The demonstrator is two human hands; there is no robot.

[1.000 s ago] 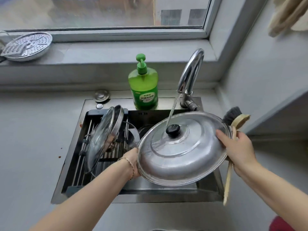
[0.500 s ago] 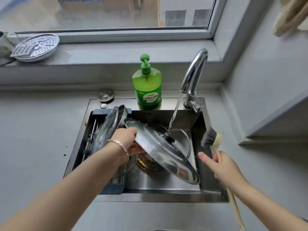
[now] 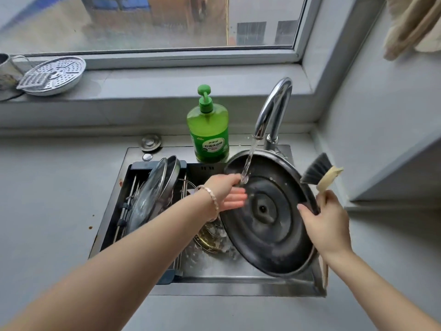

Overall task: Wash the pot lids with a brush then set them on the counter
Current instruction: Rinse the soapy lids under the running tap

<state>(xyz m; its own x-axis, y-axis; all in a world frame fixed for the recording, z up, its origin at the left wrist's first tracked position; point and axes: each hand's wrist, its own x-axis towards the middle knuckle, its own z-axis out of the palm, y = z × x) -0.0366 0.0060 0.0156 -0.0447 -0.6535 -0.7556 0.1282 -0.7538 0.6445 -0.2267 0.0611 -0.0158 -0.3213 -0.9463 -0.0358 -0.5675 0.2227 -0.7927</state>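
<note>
Centre right of the frame, a pot lid [image 3: 269,235] tilts underside-up over the sink [image 3: 238,286] under running water [image 3: 249,158]. The left hand [image 3: 226,192] pinches its left rim. The right hand [image 3: 327,225] grips a brush [image 3: 317,169], thumb on the right rim.

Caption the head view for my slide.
Rinsing the pot lid under the tap: left hand steadies, right hand grips brush.
</note>
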